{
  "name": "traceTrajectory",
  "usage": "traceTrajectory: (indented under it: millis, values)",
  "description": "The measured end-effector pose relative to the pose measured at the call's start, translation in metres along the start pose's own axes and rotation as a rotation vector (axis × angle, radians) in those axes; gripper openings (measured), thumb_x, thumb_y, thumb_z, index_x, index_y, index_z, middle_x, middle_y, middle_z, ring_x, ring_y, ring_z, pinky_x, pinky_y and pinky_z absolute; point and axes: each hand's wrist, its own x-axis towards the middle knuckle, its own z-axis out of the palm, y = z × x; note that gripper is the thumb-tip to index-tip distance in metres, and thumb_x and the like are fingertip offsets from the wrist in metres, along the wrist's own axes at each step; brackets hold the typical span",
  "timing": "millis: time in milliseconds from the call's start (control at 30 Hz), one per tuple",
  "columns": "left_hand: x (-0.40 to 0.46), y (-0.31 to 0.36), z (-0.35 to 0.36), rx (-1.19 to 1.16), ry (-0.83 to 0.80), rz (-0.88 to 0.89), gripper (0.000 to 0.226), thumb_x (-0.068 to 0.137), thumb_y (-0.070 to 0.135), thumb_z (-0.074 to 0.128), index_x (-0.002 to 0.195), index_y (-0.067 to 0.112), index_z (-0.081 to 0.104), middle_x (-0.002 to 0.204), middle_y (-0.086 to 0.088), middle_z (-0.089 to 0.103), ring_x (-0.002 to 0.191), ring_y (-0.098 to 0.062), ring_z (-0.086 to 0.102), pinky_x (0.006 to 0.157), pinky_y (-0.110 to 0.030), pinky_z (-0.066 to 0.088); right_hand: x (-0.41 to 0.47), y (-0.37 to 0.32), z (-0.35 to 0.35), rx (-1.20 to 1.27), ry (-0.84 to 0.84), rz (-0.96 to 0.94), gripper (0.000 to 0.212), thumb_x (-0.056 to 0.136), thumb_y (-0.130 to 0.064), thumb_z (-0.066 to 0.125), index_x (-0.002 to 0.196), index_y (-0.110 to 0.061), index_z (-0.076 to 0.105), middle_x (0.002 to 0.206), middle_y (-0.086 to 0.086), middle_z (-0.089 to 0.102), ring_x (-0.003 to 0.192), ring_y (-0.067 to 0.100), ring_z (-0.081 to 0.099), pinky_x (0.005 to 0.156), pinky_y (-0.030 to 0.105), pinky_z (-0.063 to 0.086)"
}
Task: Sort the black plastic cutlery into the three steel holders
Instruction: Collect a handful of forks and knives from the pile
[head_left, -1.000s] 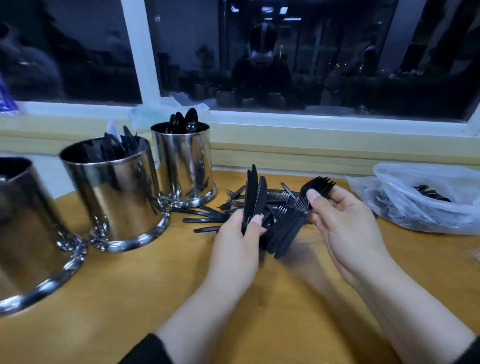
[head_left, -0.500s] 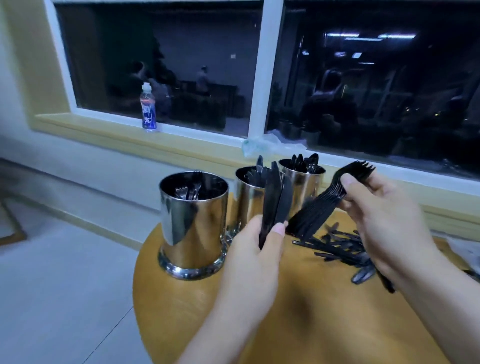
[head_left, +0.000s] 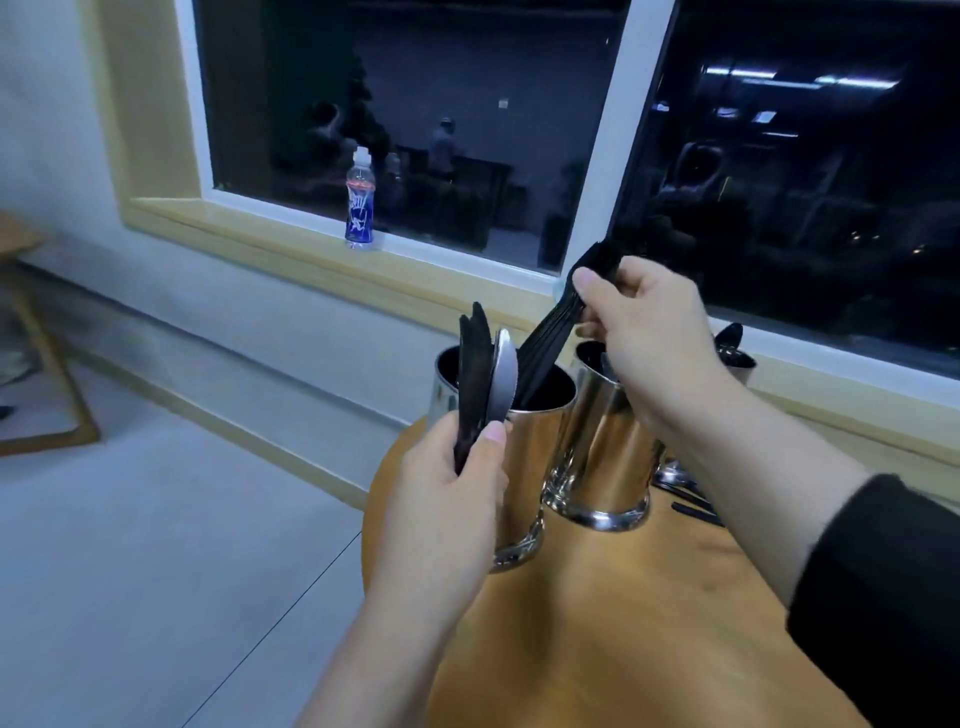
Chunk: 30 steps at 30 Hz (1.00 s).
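Since half a second ago, your right hand (head_left: 644, 332) has carried its bundle of forks (head_left: 545, 353) over and down, so the handle ends now dip into the nearest holder (head_left: 524, 447) at frame centre. Your fingers pinch the bundle near the tines, presumably so the handles enter first. Your left hand (head_left: 447, 499) grips upright knives (head_left: 475, 379), parked just in front of that rim. Middle holder (head_left: 602, 457) stands just beside; the far holder (head_left: 737, 358) shows spoon tips. All sit near the round table (head_left: 597, 649) edge, with open floor lower left.
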Motion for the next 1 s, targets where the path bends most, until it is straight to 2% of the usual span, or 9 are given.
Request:
traceTrajectory:
  millis: [133,233,333,400,533,667,733,900,1000]
  values:
    - [0.003,-0.002,0.001,-0.034,-0.018,-0.035,0.024,0.102,0.037,0.053,0.093,0.018,0.063,0.06,0.003,0.041,0.05,-0.016,0.029,0.052,-0.032,0.023,-0.001,0.016,0.01,-0.319,-0.202,0.006,0.03,0.094,-0.037,0.069,0.097,-0.008,0.073,0.079,-0.005,0.064,0.067,0.007,0.055,0.063,0.023,0.04]
    - [0.0,0.0,0.005,-0.099,-0.053,-0.09,0.024,0.102,0.042,0.053,0.09,0.029,0.069,0.059,0.005,0.04,0.047,-0.013,0.028,0.047,-0.026,0.022,-0.007,0.017,-0.001,-0.465,-0.173,-0.022,0.036,0.096,-0.046,0.063,0.119,-0.02,0.071,0.105,-0.01,0.07,0.093,0.005,0.06,0.078,0.021,0.04]
    - [-0.005,0.003,0.012,-0.153,-0.14,-0.13,0.035,0.104,0.045,0.048,0.088,0.023,0.07,0.061,-0.002,0.037,0.045,-0.012,0.026,0.042,-0.021,0.021,-0.022,0.012,-0.023,-0.379,-0.068,-0.136,0.046,0.103,-0.046,0.048,0.089,-0.007,0.067,0.068,0.003,0.059,0.065,0.006,0.05,0.061,0.028,0.038]
    - [-0.009,0.003,0.019,-0.173,-0.23,-0.16,0.043,0.104,0.048,0.045,0.088,0.016,0.069,0.065,-0.005,0.036,0.045,-0.013,0.025,0.042,-0.02,0.02,-0.038,0.011,-0.04,-0.315,-0.189,-0.139,0.06,0.103,-0.053,0.043,0.084,0.001,0.062,0.069,0.021,0.052,0.061,0.016,0.046,0.059,0.038,0.04]
    - [-0.02,-0.002,0.038,-0.112,-0.439,-0.211,0.047,0.104,0.052,0.043,0.088,0.011,0.062,0.063,-0.002,0.041,0.044,-0.012,0.029,0.04,-0.019,0.024,-0.068,0.019,-0.07,-0.25,-0.447,0.002,0.059,0.096,-0.059,0.044,0.082,-0.004,0.06,0.063,0.003,0.051,0.06,0.016,0.045,0.059,0.033,0.037]
    - [-0.032,-0.008,0.061,-0.063,-0.65,-0.315,0.043,0.104,0.053,0.042,0.081,0.019,0.051,0.058,0.0,0.037,0.041,-0.013,0.025,0.038,-0.018,0.023,-0.083,0.034,-0.098,-0.143,-0.491,0.081,0.049,0.091,-0.058,0.052,0.103,-0.014,0.069,0.066,-0.003,0.053,0.061,0.016,0.042,0.059,0.032,0.035]
    - [-0.035,-0.01,0.072,-0.053,-0.693,-0.33,0.042,0.104,0.053,0.042,0.082,0.017,0.049,0.057,0.0,0.034,0.039,-0.013,0.023,0.037,-0.018,0.023,-0.083,0.039,-0.111,-0.074,-0.495,0.125,0.037,0.098,-0.044,0.056,0.104,-0.008,0.065,0.063,-0.009,0.053,0.059,0.014,0.039,0.057,0.028,0.034]
    - [-0.032,-0.01,0.096,-0.062,-0.636,-0.286,0.04,0.104,0.05,0.047,0.083,0.017,0.052,0.059,-0.001,0.038,0.042,-0.014,0.026,0.04,-0.022,0.024,-0.074,0.046,-0.129,-0.109,-0.472,0.129,0.025,0.104,-0.028,0.056,0.089,-0.008,0.057,0.062,-0.005,0.048,0.053,0.011,0.034,0.049,0.022,0.029]
    - [-0.022,-0.012,0.105,-0.011,-0.466,-0.16,0.038,0.104,0.044,0.052,0.077,0.016,0.052,0.063,-0.003,0.049,0.047,-0.017,0.038,0.045,-0.029,0.033,-0.051,0.041,-0.129,-0.178,-0.368,0.053,0.022,0.103,-0.03,0.056,0.088,-0.013,0.06,0.064,-0.003,0.063,0.056,0.008,0.054,0.058,0.023,0.044]
